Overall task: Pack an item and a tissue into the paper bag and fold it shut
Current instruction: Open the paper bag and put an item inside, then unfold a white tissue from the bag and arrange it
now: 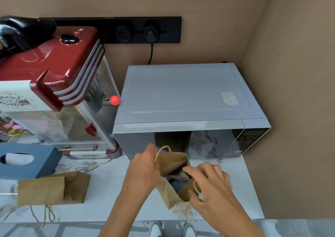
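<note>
Paper bag [170, 195]: stands open on the marble worktop [112, 186], just in front of the microwave [184, 99]; something dark shows inside, too unclear to name.
Left hand [143, 171]: its grip pinches the bag's far rim by the twine handle [162, 150].
Right hand [210, 184]: its grip clasps the near rim, index finger reaching over the opening.
Second bag [52, 188]: lies flat, well to the left.
Tissue box [27, 161]: blue, behind the flat bag.
Popcorn machine [59, 84]: red, left of the microwave.
</note>
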The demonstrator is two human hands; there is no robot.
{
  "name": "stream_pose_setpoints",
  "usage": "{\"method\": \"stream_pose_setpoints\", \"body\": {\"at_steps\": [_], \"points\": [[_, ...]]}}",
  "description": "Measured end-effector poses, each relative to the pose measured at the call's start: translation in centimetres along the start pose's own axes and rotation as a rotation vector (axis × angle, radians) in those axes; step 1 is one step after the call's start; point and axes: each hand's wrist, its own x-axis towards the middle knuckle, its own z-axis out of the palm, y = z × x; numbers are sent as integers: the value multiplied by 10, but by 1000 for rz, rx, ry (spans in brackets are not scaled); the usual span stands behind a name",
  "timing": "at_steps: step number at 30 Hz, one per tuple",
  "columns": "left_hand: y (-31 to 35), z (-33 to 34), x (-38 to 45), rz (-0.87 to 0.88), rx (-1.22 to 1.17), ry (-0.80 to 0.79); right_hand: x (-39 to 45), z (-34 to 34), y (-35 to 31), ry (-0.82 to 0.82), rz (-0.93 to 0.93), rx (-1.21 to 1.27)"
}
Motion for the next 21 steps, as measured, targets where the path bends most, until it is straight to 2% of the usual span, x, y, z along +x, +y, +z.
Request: {"method": "stream_pose_setpoints", "body": {"at_steps": [5, 7, 10, 13, 16, 18, 21], "points": [[-1, 13, -12, 46, -236, 72, 1, -10, 6, -287, 67, 19], [-5, 15, -15, 107, -280, 89, 2, -16, 9, -331, 84, 77], [-10, 18, -19, 170, -212, 35, 5, -22, 15, -306, 97, 185], [-1, 18, -27, 58, -97, -67, 5, -24, 14, -311, 92, 255], [11, 16, -31, -61, 41, -95, 5, -30, 12, -251, 117, 304], [13, 12, -31, -96, 42, -80, 6, -30, 10, -166, 219, 252], [2, 11, -30, -37, 97, -109, 8, -24, 4, -76, 284, 51]]}}
